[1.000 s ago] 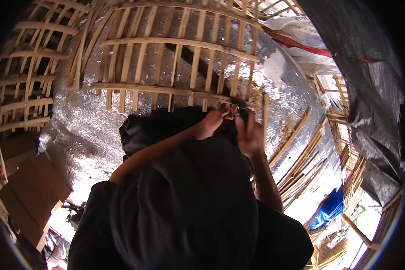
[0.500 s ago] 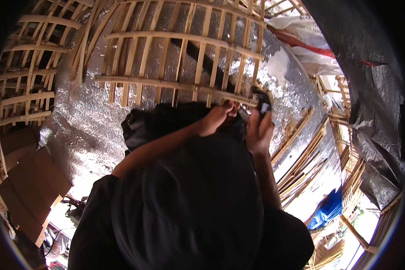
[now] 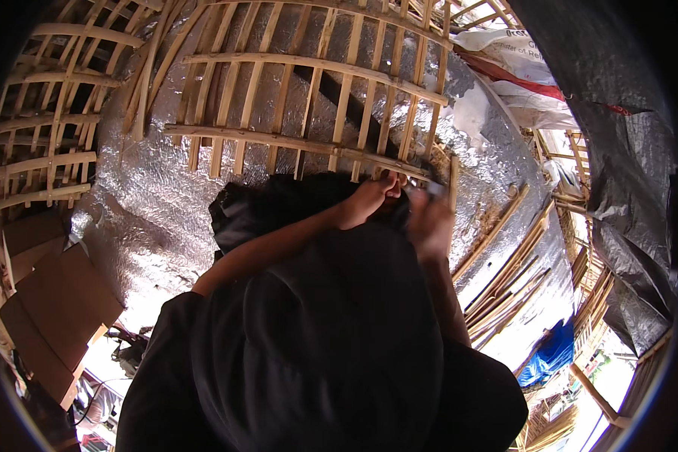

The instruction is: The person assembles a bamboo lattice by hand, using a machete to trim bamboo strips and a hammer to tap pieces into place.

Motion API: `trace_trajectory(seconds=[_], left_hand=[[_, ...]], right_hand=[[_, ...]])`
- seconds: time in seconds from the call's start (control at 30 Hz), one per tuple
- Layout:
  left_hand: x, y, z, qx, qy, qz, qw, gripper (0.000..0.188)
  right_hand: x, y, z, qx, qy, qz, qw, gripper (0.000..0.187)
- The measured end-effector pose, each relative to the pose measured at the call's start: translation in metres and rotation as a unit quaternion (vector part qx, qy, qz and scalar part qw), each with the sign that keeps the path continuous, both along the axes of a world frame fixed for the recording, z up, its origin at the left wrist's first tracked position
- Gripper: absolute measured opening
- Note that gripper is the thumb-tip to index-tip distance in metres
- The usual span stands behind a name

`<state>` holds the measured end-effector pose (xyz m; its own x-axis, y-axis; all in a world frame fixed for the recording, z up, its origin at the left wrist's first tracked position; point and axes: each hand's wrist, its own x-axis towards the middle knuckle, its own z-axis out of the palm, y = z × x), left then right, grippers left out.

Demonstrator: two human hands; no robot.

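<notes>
A lattice of split bamboo slats (image 3: 275,138) stretches out in front of me, slats crossed by several rails. At its near rail, right of centre, my left hand (image 3: 368,202) is closed, its fingertips pinched together against the slat ends. What they pinch is too small to make out. Just right of it my right hand (image 3: 431,226) is smeared by motion, closed around a dark tool that looks like a hammer (image 3: 436,181). The tool is blurred too, close to the rail's right end. Dark cloth (image 3: 237,215) lies below the near rail, partly behind my left forearm.
Shiny silver sheeting (image 3: 151,203) spreads under the lattice. Loose bamboo strips (image 3: 505,290) lie to the right. Another bamboo lattice (image 3: 41,162) stands at the left, above brown cardboard (image 3: 64,301). Dark plastic sheeting (image 3: 629,218) hangs at the right, near a blue tarp (image 3: 550,354).
My right hand and the tool have gone from fairly sharp to blurred, moving at the rail. My left hand keeps its pinch. The whole view has shifted slightly.
</notes>
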<state>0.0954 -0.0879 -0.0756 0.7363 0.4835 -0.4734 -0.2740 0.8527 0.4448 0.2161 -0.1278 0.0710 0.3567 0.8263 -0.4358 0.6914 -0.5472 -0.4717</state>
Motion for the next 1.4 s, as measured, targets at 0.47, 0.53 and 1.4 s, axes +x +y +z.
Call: trace_trajectory(seconds=[0.47, 0.53, 1.4], left_hand=[[-0.004, 0.006, 0.028, 0.027, 0.136, -0.023, 0.990, 0.037], [-0.005, -0.003, 0.000, 0.048, 0.150, 0.024, 0.987, 0.039], [-0.372, 0.213, 0.087, 0.485, 0.797, 0.173, 0.315, 0.039]], right_hand=[[-0.004, 0.000, -0.022, 0.096, -0.009, 0.033, 0.995, 0.054], [-0.004, 0.012, -0.007, 0.058, 0.045, 0.048, 0.996, 0.052], [0.056, 0.058, -0.056, 0.160, 0.047, -0.105, 0.980, 0.053]])
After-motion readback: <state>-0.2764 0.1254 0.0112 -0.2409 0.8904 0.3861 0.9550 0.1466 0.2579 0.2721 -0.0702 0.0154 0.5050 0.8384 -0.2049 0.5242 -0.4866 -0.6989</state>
